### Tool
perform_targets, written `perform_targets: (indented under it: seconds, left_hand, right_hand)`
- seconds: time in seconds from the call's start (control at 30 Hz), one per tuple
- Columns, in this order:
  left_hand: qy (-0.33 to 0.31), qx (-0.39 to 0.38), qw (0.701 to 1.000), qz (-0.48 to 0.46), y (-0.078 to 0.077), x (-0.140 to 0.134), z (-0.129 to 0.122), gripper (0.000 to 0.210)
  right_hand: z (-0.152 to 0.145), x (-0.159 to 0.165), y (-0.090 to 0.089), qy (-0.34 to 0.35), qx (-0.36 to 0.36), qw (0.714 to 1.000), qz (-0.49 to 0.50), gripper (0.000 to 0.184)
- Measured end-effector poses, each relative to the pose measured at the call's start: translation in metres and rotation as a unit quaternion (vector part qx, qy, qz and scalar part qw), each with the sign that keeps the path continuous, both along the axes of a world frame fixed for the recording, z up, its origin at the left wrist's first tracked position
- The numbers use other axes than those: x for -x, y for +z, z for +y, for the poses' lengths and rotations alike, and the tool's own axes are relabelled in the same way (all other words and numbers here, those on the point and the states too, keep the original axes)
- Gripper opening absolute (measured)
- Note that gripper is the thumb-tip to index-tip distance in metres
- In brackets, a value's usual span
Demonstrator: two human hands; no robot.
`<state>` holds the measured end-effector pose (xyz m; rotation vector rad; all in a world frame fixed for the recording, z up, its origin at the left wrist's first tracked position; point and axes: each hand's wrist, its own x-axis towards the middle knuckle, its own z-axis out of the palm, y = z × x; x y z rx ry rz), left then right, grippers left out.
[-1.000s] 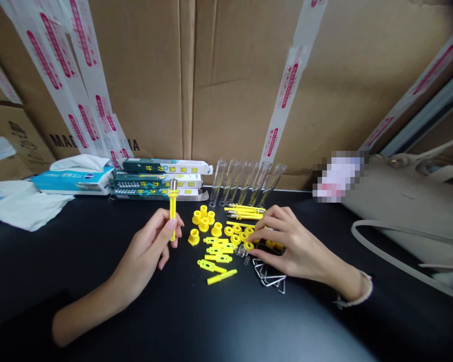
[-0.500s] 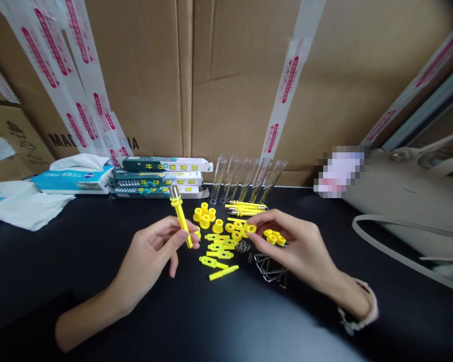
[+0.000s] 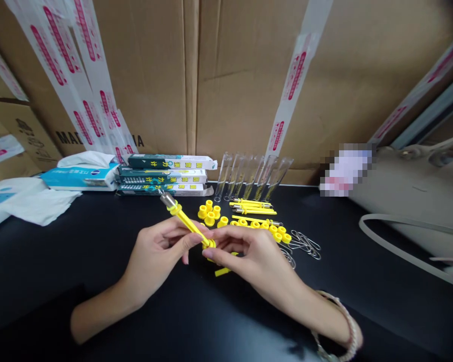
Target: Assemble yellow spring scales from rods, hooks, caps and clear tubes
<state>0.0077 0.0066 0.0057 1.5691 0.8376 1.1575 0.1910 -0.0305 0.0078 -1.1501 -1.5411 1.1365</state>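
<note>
Between the thumb and fingers of my left hand (image 3: 166,251) is a yellow plastic rod (image 3: 186,219), tilted, its metal-capped end up to the left. My right hand (image 3: 245,251) pinches a small yellow ring (image 3: 210,244) at the rod's lower end; whether the ring is around the rod or only against it, I cannot tell. Under and behind my right hand lie yellow flat pieces, mostly hidden, and a short yellow stick (image 3: 222,272). Yellow flared caps (image 3: 209,217) stand just behind the hands.
Clear tubes (image 3: 249,177) stand in a row at the back. Rods with metal ends (image 3: 252,207) lie before them. Bent wire hooks (image 3: 305,245) are at right. Printed boxes (image 3: 162,176) and a tissue pack (image 3: 79,177) sit at back left. A bag strap (image 3: 407,246) crosses the right side.
My right hand has brought the yellow ring left to the rod's lower end. The rod leans further left in my left hand. The view has shifted slightly.
</note>
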Motion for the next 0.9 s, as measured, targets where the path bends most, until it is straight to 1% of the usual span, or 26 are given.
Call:
perform_targets:
  seconds: [0.07,0.17,0.27,0.33,0.4,0.43,0.53,0.6,0.63,0.7,0.8,0.9]
  left_hand:
    - [-0.005,-0.02,1.0,0.013,-0.001,0.0,-0.002,0.006]
    - [-0.007,-0.056,0.997,0.056,-0.004,0.002,-0.003,0.008]
    - [0.002,-0.101,0.991,0.082,-0.005,0.004,-0.003,0.01]
    - [0.006,-0.106,0.991,0.077,-0.005,0.004,-0.002,0.013]
    - [0.004,-0.084,0.994,0.068,-0.004,0.003,-0.001,0.017]
    - [0.001,-0.072,0.995,0.065,-0.004,0.003,-0.001,0.018]
    - [-0.016,-0.057,0.996,0.06,-0.004,0.002,0.0,0.018]
    - [-0.024,-0.055,0.996,0.059,-0.004,0.003,-0.001,0.018]
    - [-0.025,-0.054,0.996,0.061,-0.004,0.003,-0.001,0.017]
    - [-0.028,-0.057,0.996,0.067,-0.004,0.005,-0.002,0.018]
    - [-0.057,-0.071,0.992,0.088,-0.005,0.006,-0.002,0.029]
    - [-0.072,-0.082,0.988,0.111,-0.005,0.008,-0.003,0.035]
  right_hand:
    - [-0.001,0.0,-0.002,0.007,0.06,0.996,0.066,0.027]
    - [-0.001,0.0,-0.001,0.017,0.135,0.98,0.144,0.033]
    - [-0.001,0.001,0.003,0.028,0.178,0.968,0.175,0.038]
    - [-0.001,0.001,0.005,0.028,0.19,0.965,0.178,0.041]
    - [-0.002,0.001,0.004,0.018,0.184,0.968,0.171,0.039]
    - [-0.003,0.0,0.004,0.01,0.163,0.974,0.154,0.036]
    - [-0.006,-0.002,0.002,-0.015,0.039,0.998,0.043,0.019]
    - [-0.008,-0.003,0.0,-0.012,-0.015,1.0,0.008,0.014]
    - [-0.008,-0.002,-0.001,-0.006,-0.017,1.0,0.017,0.016]
    - [-0.008,-0.002,-0.003,0.0,0.006,0.998,0.06,0.024]
    - [-0.008,-0.001,-0.005,-0.019,0.024,0.997,0.076,0.035]
    - [-0.007,-0.001,-0.005,-0.022,0.031,0.996,0.076,0.032]
